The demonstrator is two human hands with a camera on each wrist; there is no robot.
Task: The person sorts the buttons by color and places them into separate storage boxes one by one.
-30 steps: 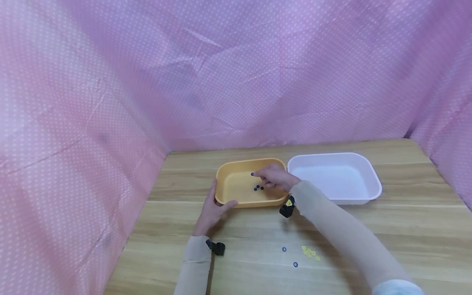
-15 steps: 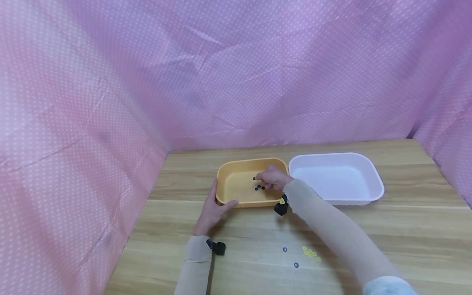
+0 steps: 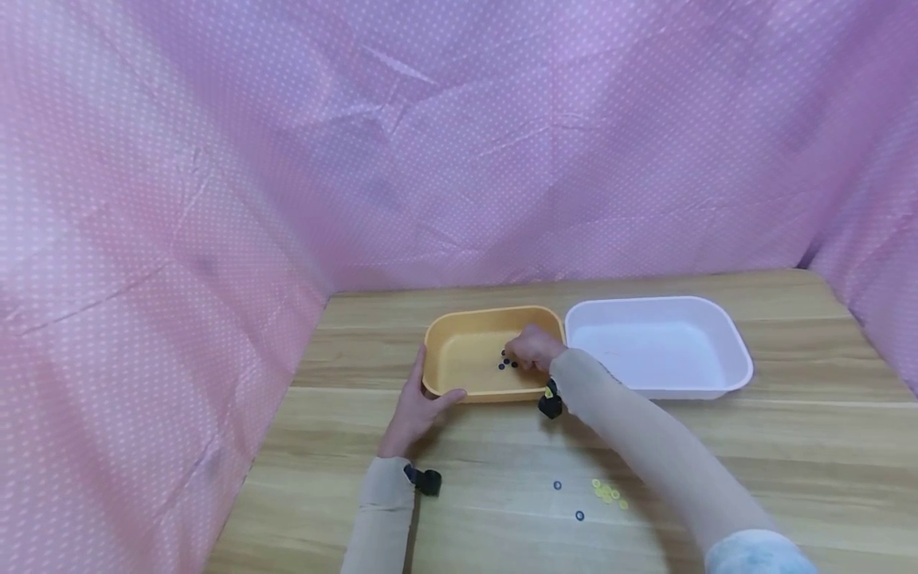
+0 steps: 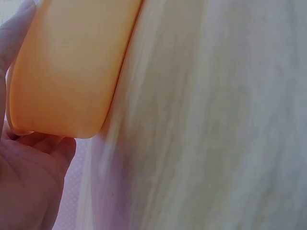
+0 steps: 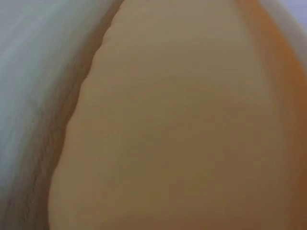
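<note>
An orange rectangular tray (image 3: 459, 359) sits on the wooden table. My left hand (image 3: 413, 406) grips its near left corner, thumb along the front wall and fingers round the end. The left wrist view shows that hand (image 4: 29, 177) close against the tray's orange wall (image 4: 67, 72). My right hand (image 3: 534, 347) reaches down into the tray's right half, index fingertip right at a small dark ring (image 3: 504, 352). Several more dark rings (image 3: 506, 362) lie together just below it. In the right wrist view the tray wall (image 5: 182, 120) fills the picture and the fingers are hidden.
A white tray (image 3: 660, 351) stands right beside the orange one. Nearer on the table (image 3: 495, 494) lie two dark blue rings (image 3: 579, 516) and a cluster of yellow rings (image 3: 606, 493), beside the right forearm. A pink dotted cloth (image 3: 445, 143) hangs behind the table.
The right hand's fingertip has drawn one dark ring down and to the right, up against the other dark rings. The left hand keeps its hold on the orange tray.
</note>
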